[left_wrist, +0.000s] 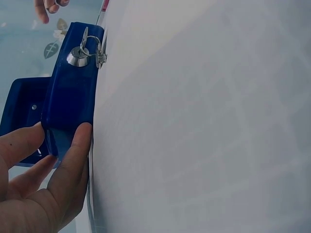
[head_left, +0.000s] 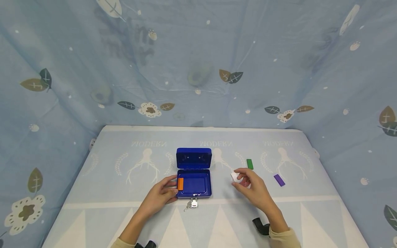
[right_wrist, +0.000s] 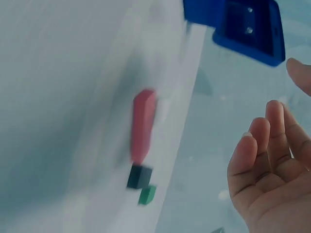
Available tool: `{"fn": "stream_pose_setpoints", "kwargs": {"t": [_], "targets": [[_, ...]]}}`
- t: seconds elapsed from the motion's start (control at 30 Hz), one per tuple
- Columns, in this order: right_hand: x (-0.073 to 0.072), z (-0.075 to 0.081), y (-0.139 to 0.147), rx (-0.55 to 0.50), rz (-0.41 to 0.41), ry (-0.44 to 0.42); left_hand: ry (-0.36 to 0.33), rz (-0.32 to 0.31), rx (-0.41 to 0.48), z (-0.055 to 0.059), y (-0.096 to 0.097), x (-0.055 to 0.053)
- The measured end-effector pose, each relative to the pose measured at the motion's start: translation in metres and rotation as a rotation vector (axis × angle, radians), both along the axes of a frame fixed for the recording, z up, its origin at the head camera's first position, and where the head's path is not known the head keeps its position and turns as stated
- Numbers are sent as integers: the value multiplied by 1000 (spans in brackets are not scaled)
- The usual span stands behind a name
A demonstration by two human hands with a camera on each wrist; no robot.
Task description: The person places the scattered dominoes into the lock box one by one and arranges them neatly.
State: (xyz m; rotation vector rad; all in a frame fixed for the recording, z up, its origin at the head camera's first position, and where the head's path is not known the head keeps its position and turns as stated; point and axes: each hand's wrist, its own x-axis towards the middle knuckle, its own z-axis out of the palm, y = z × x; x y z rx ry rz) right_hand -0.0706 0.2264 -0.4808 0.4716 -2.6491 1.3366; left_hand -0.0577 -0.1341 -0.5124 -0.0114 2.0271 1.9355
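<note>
A blue cash box [head_left: 194,183] stands with its lid raised, an orange block [head_left: 180,184] inside along its left wall. My left hand [head_left: 161,193] holds the box's left side; in the left wrist view its fingertips [left_wrist: 83,130] meet the side near the front corner. My right hand [head_left: 252,189] hovers right of the box, thumb and fingers apart, nothing between them. Beyond its fingertips lies a white block [head_left: 234,176]. A pink block [right_wrist: 143,125] lies on the table below this hand, partly hidden by its fingers in the head view.
A green block [head_left: 250,164] and a purple block [head_left: 279,180] lie to the right. Keys [head_left: 187,206] hang from the lock [head_left: 194,202] at the box's front. Patterned cloth [head_left: 198,69] surrounds the table [head_left: 102,193].
</note>
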Motion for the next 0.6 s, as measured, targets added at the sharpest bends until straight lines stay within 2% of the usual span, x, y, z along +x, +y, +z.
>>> {"fn": "stream_pose_setpoints", "kwargs": {"t": [0.2, 0.47, 0.6], "targets": [[-4, -6, 20, -17, 9, -12, 0, 0, 2, 1, 0, 0], [-14, -13, 45, -3, -43, -113, -1, 0, 4, 0, 0, 0], [-19, -16, 55, -4, -36, -171, 3, -2, -3, 0, 0, 0]]}}
